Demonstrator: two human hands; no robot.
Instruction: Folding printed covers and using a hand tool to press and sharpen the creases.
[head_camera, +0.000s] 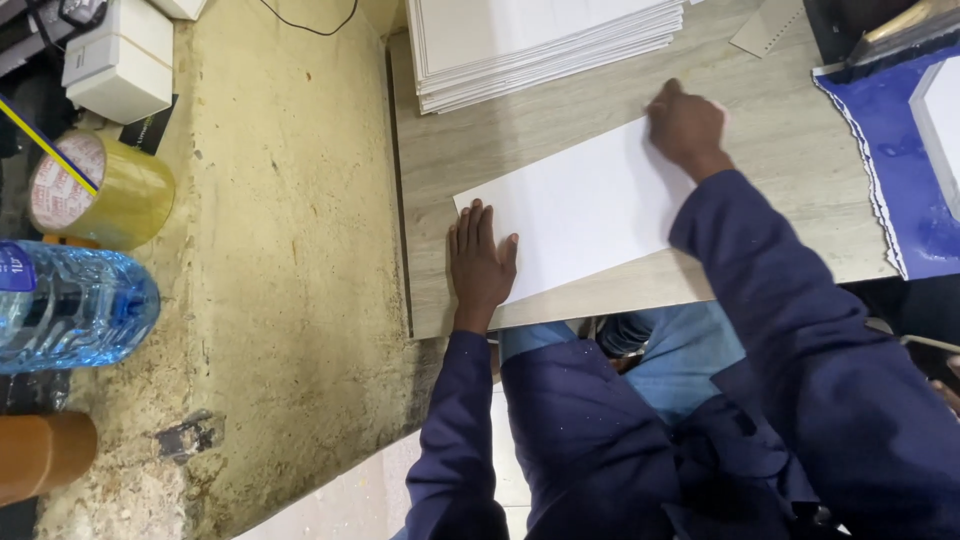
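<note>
Head view: a white sheet is held down on a wooden board by two hands.

A big, rough stone bench (290, 250) is seen at 9 o'clock, and the wooden board (800, 150) lies at 3 o'clock of it. A stack of white sheets (540, 45) is kept at 12 o'clock. The white sheet (585, 210) is laid flat in the middle of the board. A blue cloth (900, 160) is seen at 3 o'clock, a water bottle (70, 305) and a roll of tape (100, 190) at 9 o'clock. The left hand (480, 262) is spread flat on the sheet's near corner. The right hand (685, 125) is curled small at the far corner; what is held cannot be told. For good work, the sheet should be kept pressed flat so it is not slid.
</note>
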